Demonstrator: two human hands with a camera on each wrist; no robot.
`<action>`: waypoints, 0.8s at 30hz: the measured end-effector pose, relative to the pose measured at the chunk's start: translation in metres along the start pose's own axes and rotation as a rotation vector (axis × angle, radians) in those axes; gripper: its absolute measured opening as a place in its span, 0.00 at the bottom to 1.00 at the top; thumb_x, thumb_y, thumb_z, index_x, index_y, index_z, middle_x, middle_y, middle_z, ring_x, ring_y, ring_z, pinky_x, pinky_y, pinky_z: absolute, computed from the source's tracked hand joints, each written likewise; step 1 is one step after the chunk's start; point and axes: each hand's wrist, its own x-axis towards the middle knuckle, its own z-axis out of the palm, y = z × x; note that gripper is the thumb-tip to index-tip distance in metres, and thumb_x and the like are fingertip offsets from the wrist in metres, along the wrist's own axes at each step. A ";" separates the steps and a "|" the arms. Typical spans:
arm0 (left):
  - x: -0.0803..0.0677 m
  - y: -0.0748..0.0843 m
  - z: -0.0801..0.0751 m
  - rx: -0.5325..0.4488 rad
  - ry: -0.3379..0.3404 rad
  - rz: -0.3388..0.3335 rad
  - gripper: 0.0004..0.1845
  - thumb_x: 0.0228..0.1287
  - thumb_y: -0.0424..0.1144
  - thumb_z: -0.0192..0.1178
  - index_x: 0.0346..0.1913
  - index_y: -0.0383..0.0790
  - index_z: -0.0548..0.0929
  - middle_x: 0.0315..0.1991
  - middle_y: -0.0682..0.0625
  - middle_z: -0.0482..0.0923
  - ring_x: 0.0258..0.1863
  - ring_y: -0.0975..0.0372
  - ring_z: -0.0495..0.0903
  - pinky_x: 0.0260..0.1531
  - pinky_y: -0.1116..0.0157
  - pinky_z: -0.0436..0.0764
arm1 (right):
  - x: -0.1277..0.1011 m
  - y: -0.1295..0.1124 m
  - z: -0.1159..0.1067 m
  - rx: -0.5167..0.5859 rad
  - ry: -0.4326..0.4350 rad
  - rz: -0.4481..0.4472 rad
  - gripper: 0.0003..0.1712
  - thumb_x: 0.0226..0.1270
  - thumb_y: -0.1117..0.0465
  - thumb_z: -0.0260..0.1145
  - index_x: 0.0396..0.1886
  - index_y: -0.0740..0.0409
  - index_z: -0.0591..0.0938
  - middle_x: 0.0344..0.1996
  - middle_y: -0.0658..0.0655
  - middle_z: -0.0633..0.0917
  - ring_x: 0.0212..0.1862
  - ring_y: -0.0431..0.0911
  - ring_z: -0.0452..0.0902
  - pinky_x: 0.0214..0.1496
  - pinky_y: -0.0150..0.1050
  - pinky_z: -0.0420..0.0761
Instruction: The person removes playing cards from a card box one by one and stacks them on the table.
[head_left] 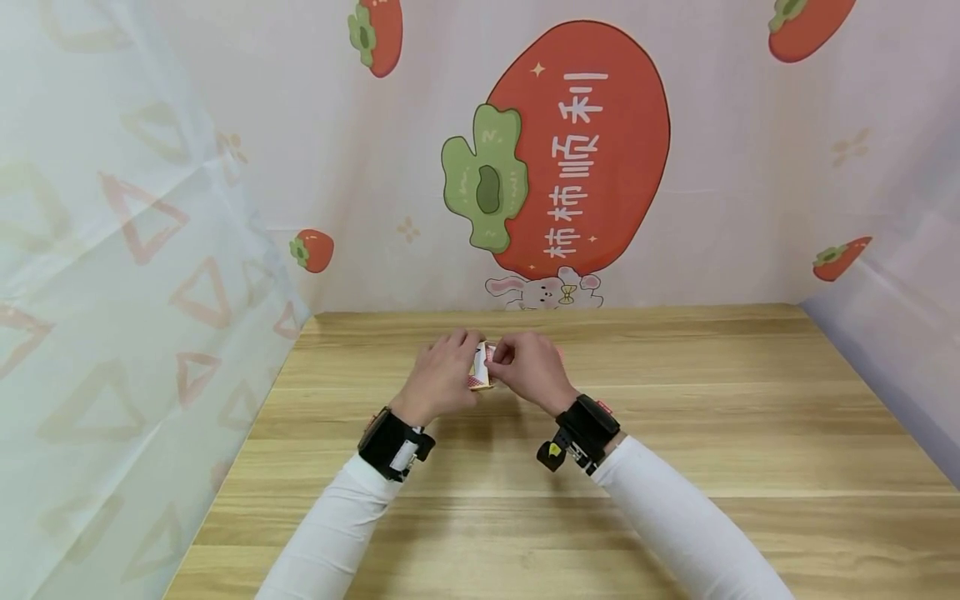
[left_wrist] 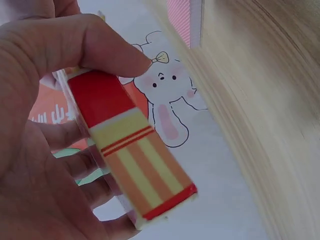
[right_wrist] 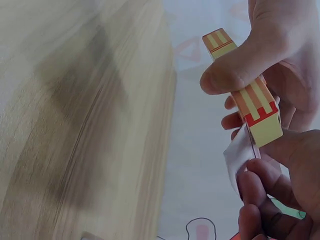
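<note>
Over the middle of the wooden table (head_left: pixel 675 433) both hands meet round a small card box (head_left: pixel 480 372). The box (left_wrist: pixel 135 155) is red at one end, with yellow and orange stripes. My left hand (head_left: pixel 441 377) grips it, thumb (left_wrist: pixel 100 42) on top and fingers (left_wrist: pixel 75 167) curled beneath. My right hand (head_left: pixel 529 367) pinches a thin white flap (right_wrist: pixel 236 159) at the box's end (right_wrist: pixel 264 127). In the right wrist view the left thumb (right_wrist: pixel 240 70) presses the striped side, and the right fingers (right_wrist: pixel 272 192) sit just below.
A pink-patterned flat piece (left_wrist: pixel 182 20) lies on the table beyond the box. Printed cloth with a large persimmon (head_left: pixel 585 150) and a rabbit (head_left: pixel 543 292) hangs at the far edge. Sheeting closes the left side (head_left: pixel 112 292) and the right (head_left: pixel 900 350).
</note>
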 end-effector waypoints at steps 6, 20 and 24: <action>0.000 0.000 0.001 -0.005 -0.029 -0.023 0.37 0.44 0.40 0.76 0.62 0.43 0.77 0.52 0.47 0.76 0.50 0.51 0.76 0.47 0.45 0.76 | 0.000 0.005 0.001 0.015 -0.007 0.050 0.10 0.61 0.55 0.78 0.24 0.52 0.87 0.22 0.45 0.83 0.28 0.41 0.76 0.31 0.38 0.72; 0.001 -0.006 0.003 -0.032 -0.056 -0.063 0.41 0.43 0.40 0.78 0.65 0.41 0.75 0.55 0.45 0.76 0.52 0.51 0.76 0.48 0.46 0.75 | -0.006 0.019 -0.017 0.204 -0.087 0.149 0.12 0.64 0.55 0.76 0.28 0.57 0.85 0.23 0.52 0.81 0.24 0.45 0.74 0.25 0.37 0.73; 0.001 -0.007 0.004 -0.056 -0.046 -0.071 0.42 0.43 0.42 0.80 0.65 0.42 0.76 0.53 0.46 0.77 0.51 0.51 0.76 0.46 0.47 0.74 | -0.007 0.023 -0.021 0.222 -0.089 0.163 0.11 0.65 0.56 0.75 0.30 0.58 0.85 0.24 0.53 0.82 0.27 0.46 0.75 0.28 0.38 0.74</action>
